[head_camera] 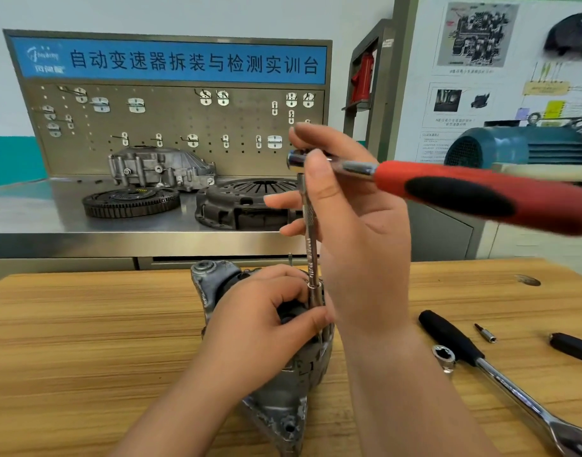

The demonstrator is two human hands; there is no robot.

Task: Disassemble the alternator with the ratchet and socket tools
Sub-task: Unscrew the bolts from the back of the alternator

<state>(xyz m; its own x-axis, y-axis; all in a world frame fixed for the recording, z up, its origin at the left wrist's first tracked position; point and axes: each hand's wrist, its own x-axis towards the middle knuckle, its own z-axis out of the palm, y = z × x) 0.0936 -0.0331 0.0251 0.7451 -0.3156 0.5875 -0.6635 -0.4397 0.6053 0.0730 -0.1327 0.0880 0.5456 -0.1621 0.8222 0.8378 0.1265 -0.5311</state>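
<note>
The grey metal alternator (283,400) stands on the wooden table (85,341) in front of me. My left hand (266,324) wraps over its top and pinches the socket at the foot of a long extension bar (311,245). The bar stands upright and joins the head of a ratchet with a red and black handle (474,192). My right hand (345,206) is closed around the ratchet head and the top of the bar. The handle points right, level, above the table.
A second chrome ratchet with a black grip (500,380), a loose socket (444,356), a small bit (486,333) and another black handle (573,346) lie on the table's right side. Behind are a steel bench with a clutch cover (246,202), flywheel (131,201) and housing (161,168).
</note>
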